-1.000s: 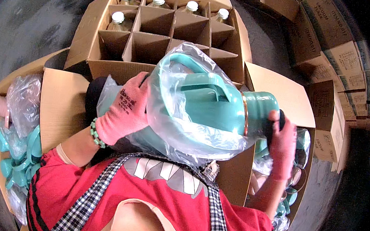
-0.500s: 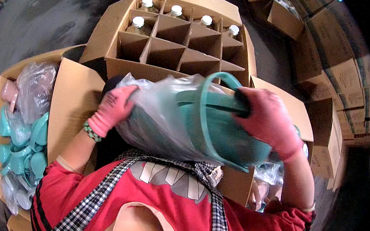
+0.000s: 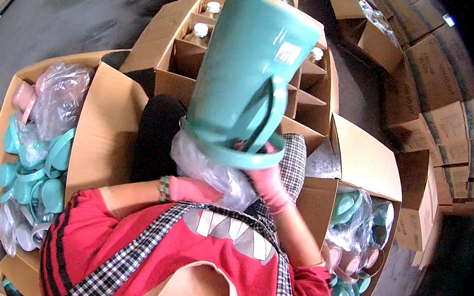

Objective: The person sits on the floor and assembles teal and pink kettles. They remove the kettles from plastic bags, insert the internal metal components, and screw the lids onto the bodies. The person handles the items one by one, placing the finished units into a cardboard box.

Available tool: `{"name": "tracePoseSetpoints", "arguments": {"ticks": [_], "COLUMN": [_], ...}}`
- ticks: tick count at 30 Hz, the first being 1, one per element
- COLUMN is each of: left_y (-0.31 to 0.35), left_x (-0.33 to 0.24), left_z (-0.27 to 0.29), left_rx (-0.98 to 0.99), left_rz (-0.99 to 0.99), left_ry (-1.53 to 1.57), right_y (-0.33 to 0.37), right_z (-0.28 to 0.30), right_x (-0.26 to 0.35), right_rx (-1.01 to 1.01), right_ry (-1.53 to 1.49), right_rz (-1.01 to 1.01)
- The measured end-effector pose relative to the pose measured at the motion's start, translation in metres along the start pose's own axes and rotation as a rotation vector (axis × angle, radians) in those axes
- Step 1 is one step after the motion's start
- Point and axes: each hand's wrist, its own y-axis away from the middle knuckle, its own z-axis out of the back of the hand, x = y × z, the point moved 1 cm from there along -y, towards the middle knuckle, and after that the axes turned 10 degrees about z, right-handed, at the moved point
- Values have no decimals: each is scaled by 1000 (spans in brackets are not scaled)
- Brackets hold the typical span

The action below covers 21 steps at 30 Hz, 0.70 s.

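A dark floor point(image 3: 104, 22) spreads around me, with stacked cartons point(image 3: 438, 73) well to the right of the divided carton point(image 3: 167, 84). I take that divided carton as my landmark. On its near side, raised over my lap and overlapping its middle in my view, is the teal jug point(image 3: 248, 65), its wide end up and away from me. My right grip point(image 3: 268, 182) is clamped on the jug's lower end beside the ring point(image 3: 241, 159), probably because that end gives firm hold below the side handle point(image 3: 278, 108); the fingers are mostly hidden. My left grip point(image 3: 195, 190) touches the clear bag point(image 3: 216, 172) under the jug, perhaps to steady it; whether its fingers are together I cannot tell.

White-capped bottles point(image 3: 199, 34) stand in some of the divided carton's cells. Near and left of it, the left carton point(image 3: 105, 122) holds teal parts, a pink cup point(image 3: 24, 95) and bagged pieces. Near and right of it, the right carton point(image 3: 367, 159) holds teal and pink pieces among clear plastic. Both sit beside me, seemingly for easy reach.
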Motion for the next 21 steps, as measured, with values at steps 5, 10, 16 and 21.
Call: {"name": "tracePoseSetpoints", "arguments": {"ticks": [5,10,16,21], "left_y": [70,94,6,-54], "left_x": [-22,-17,23,-77], "left_z": [40,118,223,137], "left_rx": [-35,-535,-1125,-1234], "left_rz": [423,-128,-163,-7], "left_ry": [-227,228,557,-512], "right_y": [77,76,-41,-120], "right_z": [-42,-30,71,85], "right_x": [-41,-39,38,-89], "right_rx": [55,344,408,-230], "right_ry": [-421,-81,-279,-890], "right_rz": [-283,-215,-265,-355]}}
